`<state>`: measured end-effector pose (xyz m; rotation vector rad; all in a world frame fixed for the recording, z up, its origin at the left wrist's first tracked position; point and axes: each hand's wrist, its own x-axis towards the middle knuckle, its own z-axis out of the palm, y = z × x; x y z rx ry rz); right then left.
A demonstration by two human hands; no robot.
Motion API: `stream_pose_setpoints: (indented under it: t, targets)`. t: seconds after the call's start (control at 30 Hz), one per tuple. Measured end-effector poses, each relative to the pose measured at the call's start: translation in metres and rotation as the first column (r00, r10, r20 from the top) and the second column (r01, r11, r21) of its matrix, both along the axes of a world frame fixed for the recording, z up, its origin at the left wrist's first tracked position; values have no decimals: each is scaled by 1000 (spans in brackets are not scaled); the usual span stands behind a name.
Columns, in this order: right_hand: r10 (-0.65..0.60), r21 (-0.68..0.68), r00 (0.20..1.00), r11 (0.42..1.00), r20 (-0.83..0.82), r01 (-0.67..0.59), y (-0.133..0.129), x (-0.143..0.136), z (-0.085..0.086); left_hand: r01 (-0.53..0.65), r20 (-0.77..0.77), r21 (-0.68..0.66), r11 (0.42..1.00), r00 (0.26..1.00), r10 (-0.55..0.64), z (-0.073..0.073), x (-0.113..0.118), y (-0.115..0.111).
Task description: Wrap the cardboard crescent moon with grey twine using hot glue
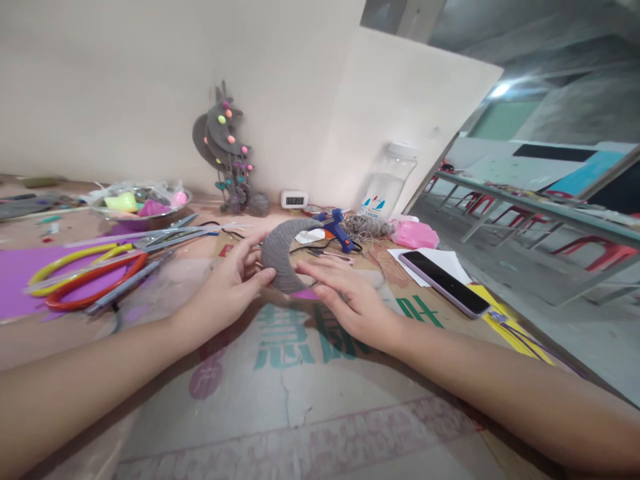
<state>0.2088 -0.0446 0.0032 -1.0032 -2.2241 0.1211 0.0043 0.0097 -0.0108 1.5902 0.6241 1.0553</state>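
Note:
A crescent moon shape (278, 257) wrapped in grey yarn stands tilted above the work surface in the middle of the view. My left hand (240, 277) grips its left edge, thumb in front and fingers behind. At the crescent's lower inner side is my right hand (350, 300), fingers stretched out and apart; whether its fingertips touch the yarn I cannot tell. Just behind the crescent lies a blue glue gun (338, 230). Beside that sits a loose heap of grey yarn (367, 227).
Scissors with yellow and red handles (95, 283) lie at left, near a metal bowl (170, 212) of colourful materials. A decorated grey moon (220, 133) leans on the wall. A clock (295, 199), water bottle (387, 180) and phone (445, 283) stand or lie farther right.

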Motion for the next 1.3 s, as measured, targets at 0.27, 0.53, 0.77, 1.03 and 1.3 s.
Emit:
stream_pose_setpoints:
  t: [0.27, 0.53, 0.77, 1.03, 1.3]
  targets:
    - [-49, 49, 998, 998, -26, 50, 9, 2, -7, -69, -136, 20, 997, 988, 71, 9, -1, -8]
    - [-52, 71, 997, 996, -54, 56, 5, -1, -4, 2, -384, 126, 992, 922, 47, 15, -1, -14]
    - [-53, 40, 998, 998, -45, 55, 3, -2, -3, 11, -364, 121, 993, 931, 34, 15, 0, -17]
    - [-63, -14, 982, 998, -180, 62, -1, -3, -1, -5, -407, 150, 989, 911, 67, 16, 0, -16]
    - [-323, -245, 675, 946, -663, 212, 31, 19, -7, -121, -433, 22, 992, 894, 118, 19, -3, -7]
